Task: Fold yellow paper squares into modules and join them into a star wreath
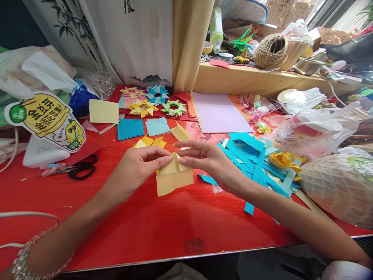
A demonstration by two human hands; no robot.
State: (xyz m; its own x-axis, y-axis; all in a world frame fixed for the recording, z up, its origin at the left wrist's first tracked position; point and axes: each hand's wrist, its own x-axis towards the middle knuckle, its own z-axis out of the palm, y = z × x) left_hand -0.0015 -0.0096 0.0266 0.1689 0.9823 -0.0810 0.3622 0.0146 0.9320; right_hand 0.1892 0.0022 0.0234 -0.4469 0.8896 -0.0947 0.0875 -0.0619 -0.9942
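Between my two hands is a pale yellow sheet of paper (175, 182), its upper corners folded in to a peak. My left hand (142, 159) pinches the left side of that fold with thumb and fingers. On the other side my right hand (201, 155) presses the right fold with its thumb, fingers behind the paper. Folded yellow pieces (150, 141) lie just behind my left hand. One creased pale yellow piece (180, 132) rests beyond my fingers. Two stacks of squares, blue (130, 128) and light blue (157, 126), are farther back.
Finished paper rings (157, 95) sit at the back of the red table (131, 229). Purple sheets (220, 112) lie right of them. Blue paper strips (256, 159) pile up by my right forearm. Scissors (83, 168) are at left. A netted bag (338, 186) stands at right.
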